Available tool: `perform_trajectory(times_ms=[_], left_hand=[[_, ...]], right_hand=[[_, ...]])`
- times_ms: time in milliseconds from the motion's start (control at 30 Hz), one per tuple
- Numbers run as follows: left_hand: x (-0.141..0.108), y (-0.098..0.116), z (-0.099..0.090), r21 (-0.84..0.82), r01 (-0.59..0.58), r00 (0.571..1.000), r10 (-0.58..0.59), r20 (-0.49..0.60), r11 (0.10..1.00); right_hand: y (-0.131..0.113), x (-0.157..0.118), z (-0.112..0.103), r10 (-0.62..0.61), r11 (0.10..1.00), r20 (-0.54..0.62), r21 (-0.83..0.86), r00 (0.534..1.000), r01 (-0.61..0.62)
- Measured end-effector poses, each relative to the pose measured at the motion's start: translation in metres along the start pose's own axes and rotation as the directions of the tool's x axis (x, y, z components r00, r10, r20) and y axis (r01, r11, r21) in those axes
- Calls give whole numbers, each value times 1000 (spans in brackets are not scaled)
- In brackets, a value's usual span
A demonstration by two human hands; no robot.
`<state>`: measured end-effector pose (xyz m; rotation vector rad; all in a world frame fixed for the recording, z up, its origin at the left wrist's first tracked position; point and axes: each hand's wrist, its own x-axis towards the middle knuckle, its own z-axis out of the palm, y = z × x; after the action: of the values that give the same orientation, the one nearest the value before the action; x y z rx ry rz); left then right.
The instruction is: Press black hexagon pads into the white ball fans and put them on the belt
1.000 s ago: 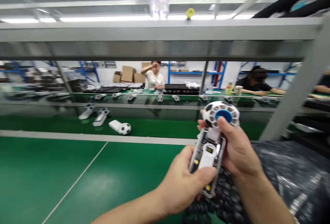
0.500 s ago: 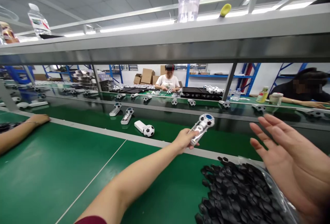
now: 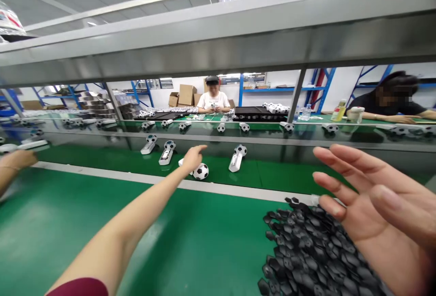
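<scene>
My left hand (image 3: 194, 157) reaches over the green belt with its index finger stretched out; it holds nothing. Just below and beside it lies a white handle with a football-patterned head (image 3: 200, 171), partly hidden by the hand. A similar device (image 3: 237, 159) lies to the right on the belt, head away from me. Left of the hand are two more, one with an open handle (image 3: 167, 153) and one (image 3: 149, 144) farther left. My right hand (image 3: 371, 200), palm up with fingers apart and empty, hovers over a heap of black pentagonal pieces (image 3: 306, 246).
A metal shelf (image 3: 204, 37) spans overhead. Across the line, a person in a white shirt (image 3: 214, 101) and another in black (image 3: 395, 101) sit working. A neighbour's hand (image 3: 20, 159) is at far left. More devices line the far side.
My left hand has let go of the device, which now lies on the belt, and has moved left to the football-headed one. My right hand stays open. The view has shifted slightly.
</scene>
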<state>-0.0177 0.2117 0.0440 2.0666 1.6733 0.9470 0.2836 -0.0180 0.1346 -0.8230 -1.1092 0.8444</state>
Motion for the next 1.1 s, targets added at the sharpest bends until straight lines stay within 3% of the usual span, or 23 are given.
perform_trajectory(times_ms=[100,200,300,467,533,633,800,900,967,1000,1033,1067,1100], left_hand=[[-6,-32,-20,215,-19,992,-8,124,976],[-5,-47,-14,341,-75,972,-9,236,937],[3,-47,-4,355,-131,946,10,325,926],[6,-42,-12,175,-77,948,18,317,982],[-1,-38,-13,41,-7,963,-4,269,999],[-21,-26,0,-219,109,973,-59,225,970],[-75,34,33,-640,236,953,-43,301,731],[-110,88,36,-791,289,931,33,363,540],[-131,121,33,-890,447,885,102,454,85],[-141,135,31,-879,475,876,120,468,-37],[-149,146,30,-871,482,874,124,470,-93],[-156,154,29,-881,468,881,115,459,-70],[-161,157,29,-905,424,901,97,423,12]], right_hand=[[-1,-8,4,-50,999,-14,13,999,50],[-2,-17,4,-82,997,7,10,997,82],[-6,-23,1,-50,999,83,-8,995,51],[-16,-29,0,-46,999,103,-7,994,47],[-22,-33,2,-39,999,128,8,991,38],[-29,-34,7,-25,999,181,26,983,20],[-5,-13,24,81,995,195,34,977,-89],[30,0,36,225,974,51,-2,973,-226],[50,0,44,304,952,44,17,952,-305],[58,-2,49,332,940,127,40,935,-339],[63,-6,53,342,929,214,71,915,-364],[67,-10,57,337,919,286,109,897,-380],[69,-14,60,326,909,325,150,888,-389]])
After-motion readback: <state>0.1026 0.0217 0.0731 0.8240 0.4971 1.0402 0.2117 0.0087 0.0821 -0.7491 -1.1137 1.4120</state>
